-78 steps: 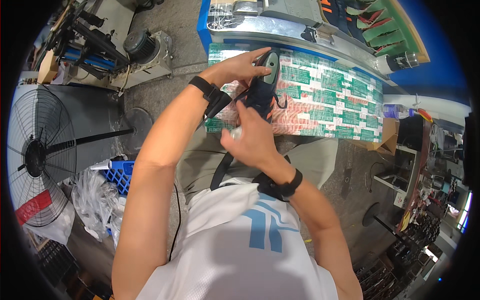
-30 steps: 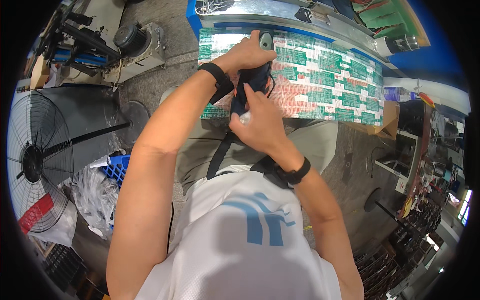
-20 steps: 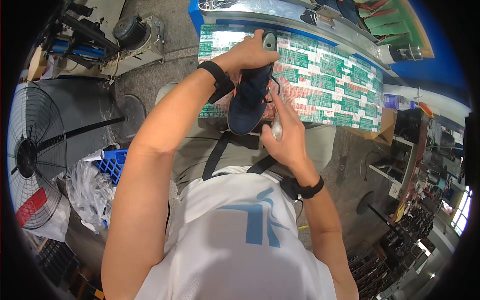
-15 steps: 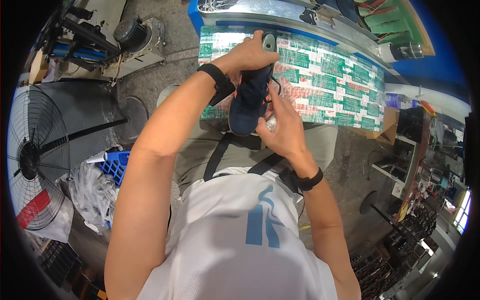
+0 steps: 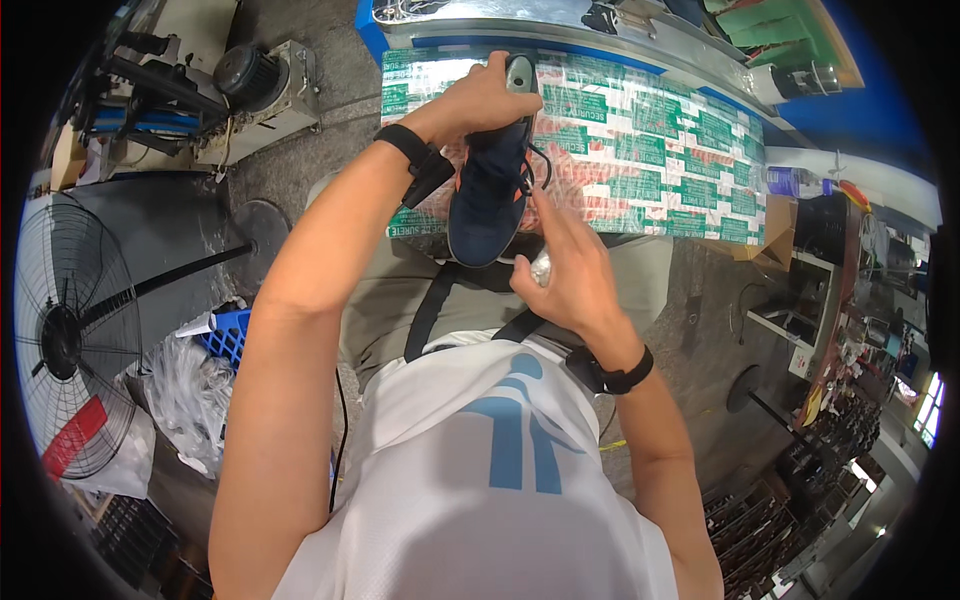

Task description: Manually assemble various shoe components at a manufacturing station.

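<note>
A dark navy shoe (image 5: 480,222) with orange trim lies over the taped surface, its toe toward me. A grey-green shoe last (image 5: 519,77) shows in its opening at the heel end. My left hand (image 5: 485,98) is wrapped round the heel end and holds it. A dark lace (image 5: 543,165) loops out from the shoe's right side. Beside that side is my right hand (image 5: 572,268), its index finger stretched toward the lace and its thumb spread apart. Whether the fingertip touches the lace, I cannot tell.
Green-and-white printed tape covers the work surface (image 5: 650,150). Beyond it runs a metal-edged machine bed (image 5: 560,25). At left stand a large fan (image 5: 65,335), a motor unit (image 5: 250,75) and a blue crate (image 5: 230,338). A bottle (image 5: 795,183) lies at right.
My right hand has drawn slightly away from the shoe, and its thumb has left the toe's side. The lace loop now stands out more. My left hand keeps its hold.
</note>
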`<state>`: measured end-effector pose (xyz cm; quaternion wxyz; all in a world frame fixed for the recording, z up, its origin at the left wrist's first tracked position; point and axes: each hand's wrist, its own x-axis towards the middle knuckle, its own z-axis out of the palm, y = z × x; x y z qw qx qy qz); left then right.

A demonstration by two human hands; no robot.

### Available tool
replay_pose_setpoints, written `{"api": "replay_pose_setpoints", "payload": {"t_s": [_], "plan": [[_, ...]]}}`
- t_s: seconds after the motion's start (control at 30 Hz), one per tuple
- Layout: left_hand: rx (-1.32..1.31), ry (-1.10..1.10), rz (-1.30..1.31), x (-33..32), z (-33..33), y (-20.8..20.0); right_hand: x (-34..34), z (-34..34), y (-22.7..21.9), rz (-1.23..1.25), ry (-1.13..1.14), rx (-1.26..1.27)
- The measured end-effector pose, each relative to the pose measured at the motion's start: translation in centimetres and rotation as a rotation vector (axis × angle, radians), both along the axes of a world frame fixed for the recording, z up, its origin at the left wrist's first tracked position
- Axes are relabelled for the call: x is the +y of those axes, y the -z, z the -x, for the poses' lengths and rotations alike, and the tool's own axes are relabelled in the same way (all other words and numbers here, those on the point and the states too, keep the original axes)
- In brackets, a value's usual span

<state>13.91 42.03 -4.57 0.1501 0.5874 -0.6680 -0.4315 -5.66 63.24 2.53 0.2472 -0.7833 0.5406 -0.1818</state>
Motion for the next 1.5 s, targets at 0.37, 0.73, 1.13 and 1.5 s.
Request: {"api": "replay_pose_setpoints", "payload": {"t_s": [0.37,0.73,1.13,1.5], "plan": [[0.051,-0.071,-0.043,-0.1,-0.7,-0.5,-2.0,-1.8,2.4,0.180,-0.050,-0.131],[0.502,-0.173,0.198,7.1,0.8,-0.5,-4.3,3.9,8.9,0.031,0.342,-0.239],[0.598,-0.419,-0.095,10.3,-4.9,1.1,-5.6,2.3,8.8,-0.109,0.208,-0.360],[0.771,-0.719,-0.222,10.8,-5.3,-3.3,-9.2,6.0,11.6,0.467,0.256,0.033]]}}
